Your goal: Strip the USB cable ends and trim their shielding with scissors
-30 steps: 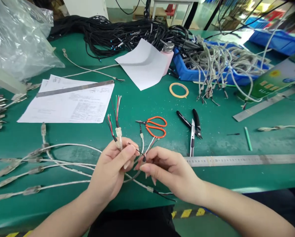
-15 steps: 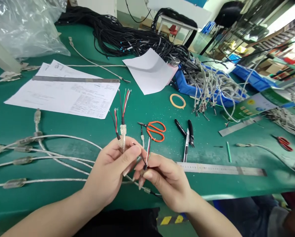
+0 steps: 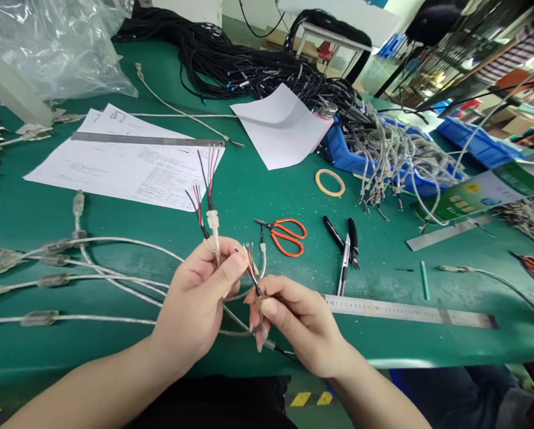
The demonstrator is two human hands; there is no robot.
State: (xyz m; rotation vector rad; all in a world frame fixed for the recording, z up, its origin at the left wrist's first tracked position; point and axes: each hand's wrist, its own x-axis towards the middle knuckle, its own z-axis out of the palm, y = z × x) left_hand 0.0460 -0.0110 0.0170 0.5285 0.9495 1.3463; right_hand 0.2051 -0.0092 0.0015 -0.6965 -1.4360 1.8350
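My left hand [image 3: 193, 301] is closed around grey cables whose ends point up and away. Their clear connector [image 3: 212, 221] and loose red, black and other thin wires [image 3: 211, 170] stick out above the fingers. My right hand [image 3: 300, 322] pinches the black-sleeved end of another cable [image 3: 258, 291] between thumb and fingers. The thin wires [image 3: 250, 262] of that end reach up beside my left thumb and fingertips; whether they touch is hard to tell. The cables [image 3: 115, 277] run from my left hand to the left across the green table.
Orange-handled scissors [image 3: 289, 237], black-handled cutters [image 3: 353, 241], a utility knife [image 3: 344, 265] and a steel ruler [image 3: 396, 311] lie beyond my right hand. Farther back are a tape roll [image 3: 317, 179], printed sheets [image 3: 115, 173], a blue bin [image 3: 344, 152] of cables and a heap of black cables [image 3: 258, 65].
The wires between my hands now stand closer together near my left fingertips. The wire ends above my left hand have tipped to the left. The whole view has shifted slightly.
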